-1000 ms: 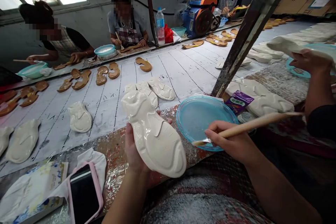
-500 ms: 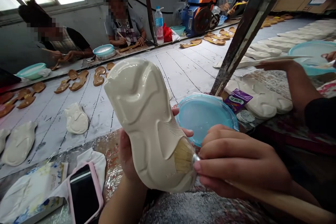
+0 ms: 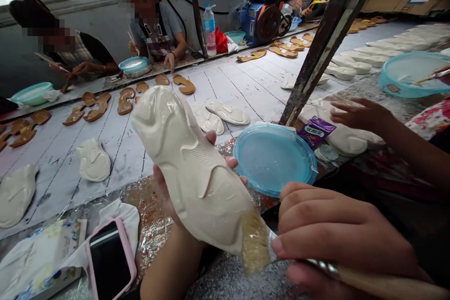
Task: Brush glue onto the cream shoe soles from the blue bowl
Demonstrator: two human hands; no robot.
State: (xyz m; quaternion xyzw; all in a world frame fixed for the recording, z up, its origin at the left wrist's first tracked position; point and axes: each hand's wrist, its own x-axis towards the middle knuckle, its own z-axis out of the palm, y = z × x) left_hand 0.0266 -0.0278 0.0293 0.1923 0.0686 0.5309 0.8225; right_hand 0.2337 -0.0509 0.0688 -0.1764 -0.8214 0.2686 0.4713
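Note:
A glossy white shoe insole (image 3: pixel 197 173) with raised contours lies tilted in my left hand (image 3: pixel 165 192), whose fingers wrap round it from underneath and show at its far edge. My right hand (image 3: pixel 337 229) is closed on a flat paintbrush (image 3: pixel 256 243) with pale bristles and a wooden handle. The bristles touch the insole's near right end. Just beyond the insole stands a round blue basin (image 3: pixel 274 159) holding a whitish liquid.
More white insoles (image 3: pixel 228 112) and brown pieces (image 3: pixel 184 84) lie on the lined white table. A phone (image 3: pixel 111 260) and tissue pack (image 3: pixel 52 253) are at left. A slanted metal post (image 3: pixel 316 47) rises at right. Near it reaches a co-worker's hand (image 3: pixel 362 112); other people work across the table.
The insole has turned and tipped in my left hand. The brush has slid down to its near end. A co-worker's hand at right has drawn back from the table, and more insoles show behind mine.

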